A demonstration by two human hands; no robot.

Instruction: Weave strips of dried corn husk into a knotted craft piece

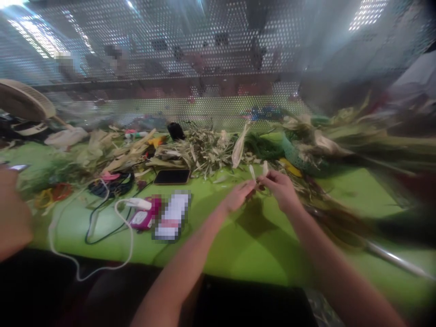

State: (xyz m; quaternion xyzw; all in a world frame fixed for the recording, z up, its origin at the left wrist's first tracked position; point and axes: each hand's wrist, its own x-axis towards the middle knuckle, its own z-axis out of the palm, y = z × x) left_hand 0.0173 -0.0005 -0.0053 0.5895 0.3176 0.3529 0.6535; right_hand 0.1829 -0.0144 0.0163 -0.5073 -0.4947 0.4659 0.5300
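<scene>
Both my hands meet above the green table, pinching a small bunch of pale dried leaf strips. My left hand has its fingers closed on the lower part of the bunch. My right hand grips it from the right, fingers curled. The strips stick up between the two hands. The picture is blurred by motion.
A heap of dried husks and leaves lies along the table's back. A dark phone, a pink device with white cable, black cords and rubber bands lie left. Green netting sits right. Another person's arm is at far left.
</scene>
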